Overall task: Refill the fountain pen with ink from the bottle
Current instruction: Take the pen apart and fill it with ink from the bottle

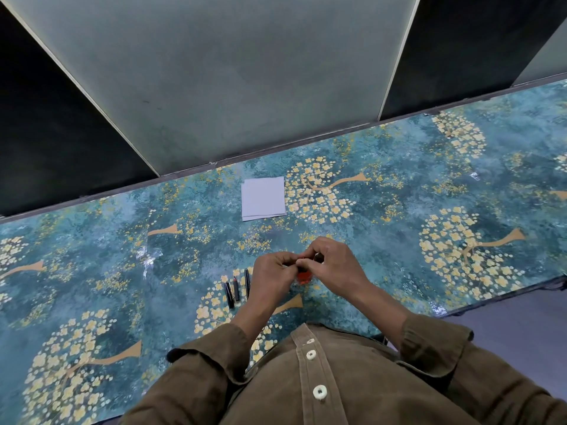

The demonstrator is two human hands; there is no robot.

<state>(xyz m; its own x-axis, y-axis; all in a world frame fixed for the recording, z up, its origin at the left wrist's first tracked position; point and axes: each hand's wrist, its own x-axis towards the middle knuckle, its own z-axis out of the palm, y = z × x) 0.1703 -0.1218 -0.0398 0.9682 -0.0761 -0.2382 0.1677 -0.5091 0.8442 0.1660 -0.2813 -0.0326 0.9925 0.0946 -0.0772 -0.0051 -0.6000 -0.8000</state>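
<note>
Hands: left (pixel 273 271) & right (pixel 329 265) grip pinched together on sthg small over red ink bottle (pixel 304 277), mostly hidden.

No text, label, brand, number or sign can be read anywhere in my view. The pale lilac square sheets of paper (pixel 263 199) on the teal surface with gold blossom trees (pixel 399 210) are blank on the face that shows. The slim dark pen parts (pixel 236 289) lying beside my left hand (pixel 273 276) are too small for any marking to be made out. The small bottle of red ink (pixel 304 277), mostly hidden under my right hand (pixel 333 265), shows no legible label.
</note>
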